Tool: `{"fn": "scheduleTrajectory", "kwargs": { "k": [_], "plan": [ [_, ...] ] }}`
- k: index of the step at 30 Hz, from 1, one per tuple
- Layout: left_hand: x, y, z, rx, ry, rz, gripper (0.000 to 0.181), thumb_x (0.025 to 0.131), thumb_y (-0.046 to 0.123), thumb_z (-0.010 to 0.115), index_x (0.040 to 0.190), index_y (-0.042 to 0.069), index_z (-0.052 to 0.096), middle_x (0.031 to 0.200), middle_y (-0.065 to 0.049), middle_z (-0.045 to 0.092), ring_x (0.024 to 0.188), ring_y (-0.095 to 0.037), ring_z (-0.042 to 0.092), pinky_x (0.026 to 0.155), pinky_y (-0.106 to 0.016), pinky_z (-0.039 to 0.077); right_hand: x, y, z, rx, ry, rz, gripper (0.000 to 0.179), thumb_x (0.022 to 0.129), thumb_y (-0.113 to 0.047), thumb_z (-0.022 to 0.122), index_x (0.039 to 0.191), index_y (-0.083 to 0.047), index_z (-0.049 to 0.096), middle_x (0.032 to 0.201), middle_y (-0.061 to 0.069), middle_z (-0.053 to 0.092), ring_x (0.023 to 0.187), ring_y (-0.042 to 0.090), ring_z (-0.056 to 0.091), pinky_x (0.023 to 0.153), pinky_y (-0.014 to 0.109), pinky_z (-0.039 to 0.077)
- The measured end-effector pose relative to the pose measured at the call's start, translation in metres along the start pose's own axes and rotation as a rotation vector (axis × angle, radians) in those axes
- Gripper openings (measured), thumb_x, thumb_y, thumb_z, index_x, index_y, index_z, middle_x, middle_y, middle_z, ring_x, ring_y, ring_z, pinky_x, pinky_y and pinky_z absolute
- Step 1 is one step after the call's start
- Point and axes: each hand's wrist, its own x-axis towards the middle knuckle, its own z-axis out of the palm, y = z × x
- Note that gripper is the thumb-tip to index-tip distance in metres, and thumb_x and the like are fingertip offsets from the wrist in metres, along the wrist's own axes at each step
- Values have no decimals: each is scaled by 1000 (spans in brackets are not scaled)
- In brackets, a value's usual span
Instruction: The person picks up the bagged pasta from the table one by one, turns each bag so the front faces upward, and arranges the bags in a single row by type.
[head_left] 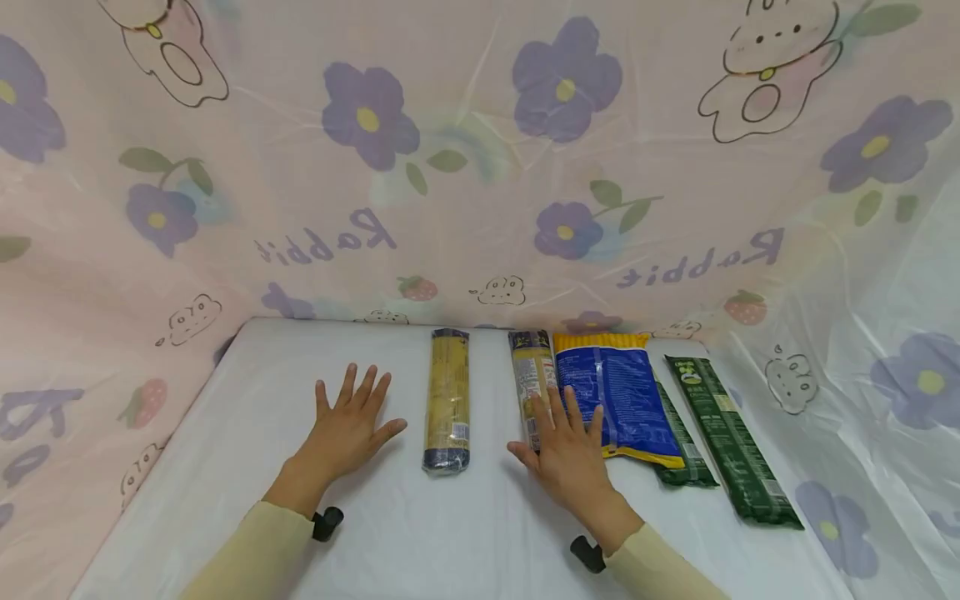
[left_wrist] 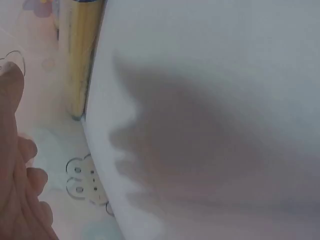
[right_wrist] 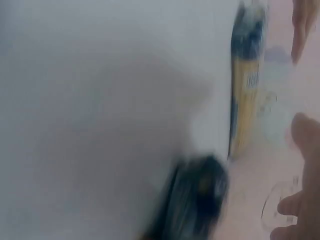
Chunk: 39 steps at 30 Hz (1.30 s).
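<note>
My left hand (head_left: 341, 437) hovers over the white table with its fingers spread, holding nothing; its shadow falls below it in the left wrist view. To its right lies a long clear-wrapped pack of yellow noodle-like sticks (head_left: 448, 400) with dark blue ends. My right hand (head_left: 573, 462), also spread, is held above the table and partly covers a second such pack (head_left: 528, 354) and the lower left of a blue bag with yellow ends (head_left: 622, 392). Whether its fingertips touch either one, I cannot tell. In the right wrist view, a dark pack end (right_wrist: 197, 195) is blurred.
Partly beneath the blue bag is a green packet (head_left: 690, 468). Another long green packet (head_left: 738, 442) lies slanted near the right edge of the white tabletop (head_left: 442, 542). A pink patterned sheet (head_left: 465, 183) hangs behind and around the table.
</note>
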Motion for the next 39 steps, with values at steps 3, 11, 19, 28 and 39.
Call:
{"fn": "scheduleTrajectory", "kwargs": {
  "k": [3, 11, 19, 28, 39],
  "plan": [
    [15, 8, 4, 1, -32, 35, 81, 108, 61, 44, 170, 14, 21, 176, -15, 16, 163, -43, -1, 118, -81, -4, 5, -18, 4, -27, -7, -80, 81, 103, -65, 54, 163, -12, 40, 171, 19, 32, 160, 43, 22, 119, 80, 13],
    [54, 33, 16, 0, -161, 104, 69, 113, 52, 36, 169, 14, 24, 177, -11, 16, 164, -38, 1, 121, -78, -1, 14, -77, 21, -119, -112, -304, 75, 106, -65, 45, 163, -16, 42, 169, 8, 40, 160, 33, 30, 120, 73, 27],
    [57, 38, 29, 25, -247, 115, 70, 113, 54, 33, 170, 16, 18, 177, -6, 16, 165, -35, 4, 125, -72, 7, 7, -91, 37, -165, -176, -346, 77, 106, -65, 44, 163, -14, 41, 171, 3, 37, 159, 27, 31, 121, 65, 32],
    [25, 67, 32, 3, -247, 151, 72, 112, 56, 37, 170, 16, 23, 176, -7, 21, 164, -33, 13, 125, -69, 18, -35, -77, 27, -114, -93, -366, 69, 106, -60, 52, 156, -12, 53, 162, 5, 50, 154, 29, 41, 117, 68, 36],
    [14, 76, 21, 103, -108, 238, 46, 110, 35, 56, 153, 19, 58, 157, -3, 56, 152, -32, 44, 119, -64, 37, -63, -74, 22, -81, 40, -378, 59, 101, -57, 61, 141, -14, 66, 146, 2, 65, 145, 31, 52, 114, 68, 40]
  ]
}}
